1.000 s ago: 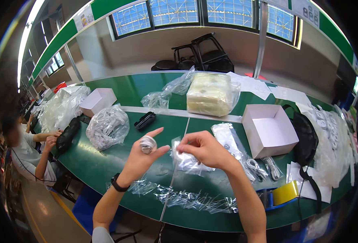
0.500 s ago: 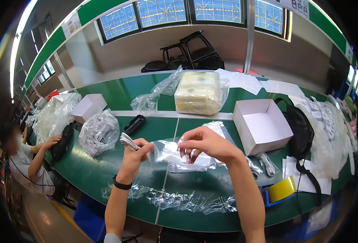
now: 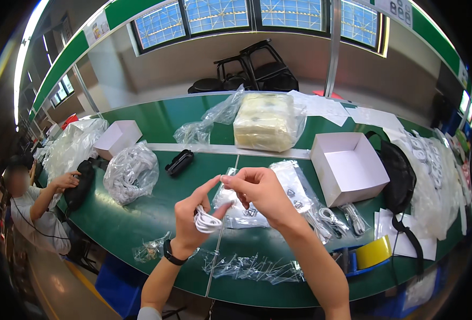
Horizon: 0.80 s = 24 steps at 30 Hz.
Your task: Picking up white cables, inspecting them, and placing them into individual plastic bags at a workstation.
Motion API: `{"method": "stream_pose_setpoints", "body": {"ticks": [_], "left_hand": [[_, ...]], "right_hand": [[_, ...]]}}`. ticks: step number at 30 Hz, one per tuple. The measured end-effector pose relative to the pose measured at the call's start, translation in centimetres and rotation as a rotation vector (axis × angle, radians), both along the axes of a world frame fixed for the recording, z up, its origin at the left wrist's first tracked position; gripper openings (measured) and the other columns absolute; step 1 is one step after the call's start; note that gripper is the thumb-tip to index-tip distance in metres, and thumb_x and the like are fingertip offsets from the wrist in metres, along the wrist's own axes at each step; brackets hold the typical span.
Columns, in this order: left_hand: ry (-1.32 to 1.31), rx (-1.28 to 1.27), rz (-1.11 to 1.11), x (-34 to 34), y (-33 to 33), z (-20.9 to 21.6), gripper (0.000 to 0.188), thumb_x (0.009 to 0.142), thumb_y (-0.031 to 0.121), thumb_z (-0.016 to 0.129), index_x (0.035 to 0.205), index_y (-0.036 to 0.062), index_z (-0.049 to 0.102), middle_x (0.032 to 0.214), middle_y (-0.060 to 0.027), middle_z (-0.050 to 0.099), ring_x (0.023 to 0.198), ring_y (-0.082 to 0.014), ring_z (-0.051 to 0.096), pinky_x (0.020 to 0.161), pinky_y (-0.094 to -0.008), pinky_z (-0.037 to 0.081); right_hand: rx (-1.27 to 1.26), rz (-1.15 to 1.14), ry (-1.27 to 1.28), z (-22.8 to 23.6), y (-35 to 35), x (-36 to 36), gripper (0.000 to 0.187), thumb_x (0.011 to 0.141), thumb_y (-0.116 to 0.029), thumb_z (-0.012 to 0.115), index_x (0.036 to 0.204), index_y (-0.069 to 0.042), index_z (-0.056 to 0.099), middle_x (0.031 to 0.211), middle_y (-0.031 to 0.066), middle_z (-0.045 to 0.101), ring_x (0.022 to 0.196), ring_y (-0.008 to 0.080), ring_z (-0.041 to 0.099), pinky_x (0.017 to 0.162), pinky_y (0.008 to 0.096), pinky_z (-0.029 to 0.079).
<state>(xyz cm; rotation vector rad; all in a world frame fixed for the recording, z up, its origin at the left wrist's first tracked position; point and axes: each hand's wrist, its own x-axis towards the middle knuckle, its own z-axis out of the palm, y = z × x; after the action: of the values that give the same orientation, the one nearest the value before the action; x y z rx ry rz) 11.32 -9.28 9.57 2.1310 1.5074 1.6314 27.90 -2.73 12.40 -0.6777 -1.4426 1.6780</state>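
A coiled white cable (image 3: 207, 222) rests in the palm of my left hand (image 3: 189, 216), held by its curled lower fingers. That hand's forefinger reaches up to the fingertips of my right hand (image 3: 262, 193), which are pinched together. A small clear plastic bag (image 3: 224, 196) shows between the two hands, its edge at the pinch; part of it is hidden by my fingers. Beneath them on the green table lie flat clear bags with printed marks (image 3: 291, 184). Bagged cable coils (image 3: 355, 218) lie to the right. Several thin ties (image 3: 252, 268) are spread along the near edge.
A white open box (image 3: 348, 168) and a black bag (image 3: 398, 176) stand right, near a blue tape dispenser with yellow tape (image 3: 373, 252). Behind sits a plastic-wrapped bundle (image 3: 268, 125). At left are a black case (image 3: 180, 163), a bag of white cables (image 3: 132, 175) and a seated co-worker (image 3: 36, 213).
My left hand has turned and moved right, the cable now lower in its palm. My right hand has shifted slightly left. The fingertips of both hands have come together at the clear bag.
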Motion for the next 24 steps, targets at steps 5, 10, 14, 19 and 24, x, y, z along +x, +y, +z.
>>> {"method": "stream_pose_setpoints", "body": {"ticks": [5,10,14,19,24], "left_hand": [[-0.145,0.021,0.053,-0.2,0.5,-0.2,0.014,0.081,0.001,0.072,0.095,0.0022,0.073,0.061,-0.0012,0.047,0.054,-0.0071,0.043,0.05,-0.0243,0.031],[-0.569,-0.363,-0.136,-1.0,1.0,-0.7,0.012,0.091,0.009,0.066,0.087,-0.0008,0.071,0.08,-0.0014,0.061,0.075,-0.0074,0.054,0.068,-0.0234,0.042],[-0.532,-0.497,-0.245,-1.0,1.2,-2.0,0.009,0.087,0.006,0.069,0.092,-0.0021,0.07,0.086,-0.0033,0.068,0.077,-0.0075,0.06,0.065,-0.0228,0.047],[-0.526,-0.409,-0.337,-0.3,1.3,-2.2,0.009,0.082,0.0,0.072,0.091,-0.0035,0.07,0.087,-0.006,0.071,0.08,-0.0103,0.065,0.069,-0.025,0.053],[-0.559,-0.473,-0.379,-1.1,1.6,-2.5,0.011,0.085,0.002,0.071,0.095,-0.0035,0.07,0.093,-0.0093,0.072,0.086,-0.0129,0.067,0.078,-0.0267,0.054]], "right_hand": [[0.091,-0.107,-0.003,0.9,-1.3,-0.8,0.029,0.091,-0.027,0.07,0.075,-0.003,0.067,0.057,-0.0052,0.049,0.053,0.0029,0.042,0.049,0.0208,0.031],[0.448,-0.373,-0.079,0.5,-1.6,-1.2,0.026,0.087,-0.025,0.073,0.084,0.0,0.066,0.075,0.0015,0.058,0.067,0.0105,0.051,0.062,0.0255,0.04],[0.953,-0.461,-0.269,-0.1,-1.7,-1.5,0.025,0.081,-0.021,0.075,0.093,-0.002,0.065,0.095,0.0079,0.061,0.086,0.0227,0.057,0.081,0.0355,0.043],[0.871,-0.123,-0.345,-0.3,-1.7,-1.4,0.021,0.08,-0.018,0.074,0.094,-0.004,0.067,0.097,0.0093,0.062,0.092,0.0273,0.058,0.089,0.0382,0.042],[0.856,-0.432,-0.08,1.6,-1.7,-0.4,0.016,0.079,-0.011,0.075,0.09,-0.001,0.069,0.094,0.0087,0.06,0.084,0.0221,0.059,0.078,0.0316,0.046]]}}
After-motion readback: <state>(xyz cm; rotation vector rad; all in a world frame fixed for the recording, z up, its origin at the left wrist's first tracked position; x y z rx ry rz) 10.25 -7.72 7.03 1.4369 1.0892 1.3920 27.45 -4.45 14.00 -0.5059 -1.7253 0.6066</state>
